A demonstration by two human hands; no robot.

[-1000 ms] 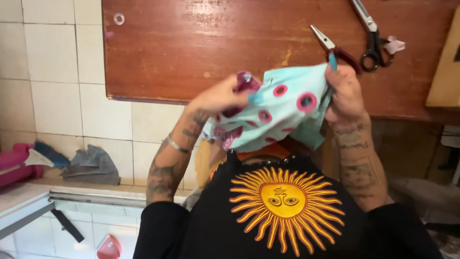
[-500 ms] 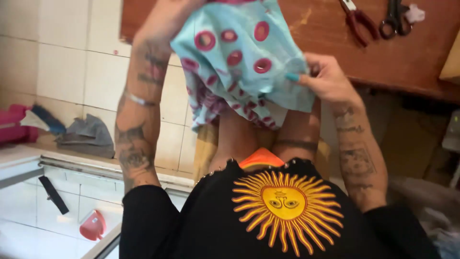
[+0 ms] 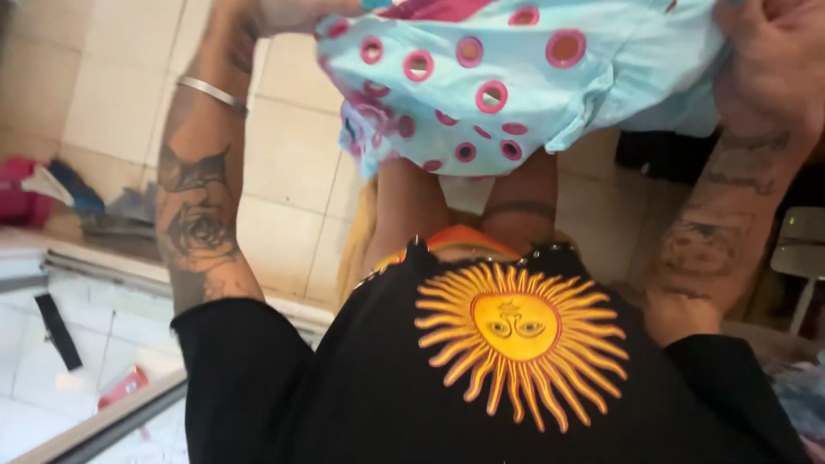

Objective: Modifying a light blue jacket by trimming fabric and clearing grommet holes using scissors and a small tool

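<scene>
Hanging crumpled, pale-blue cloth (image 3: pixel 550 86), pink-ringed.

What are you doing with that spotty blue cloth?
A person holds up a light blue cloth with pink rings, one hand gripping each side. The right hand bunches one edge; the left hand is mostly out of the picture at the top. The cloth hangs above a black shirt with a yellow sun on it.

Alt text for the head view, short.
Both hands, left hand and right hand, hold up a light blue cloth with pink rings, above a black shirt bearing a yellow sun. Tiled wall behind.
</scene>
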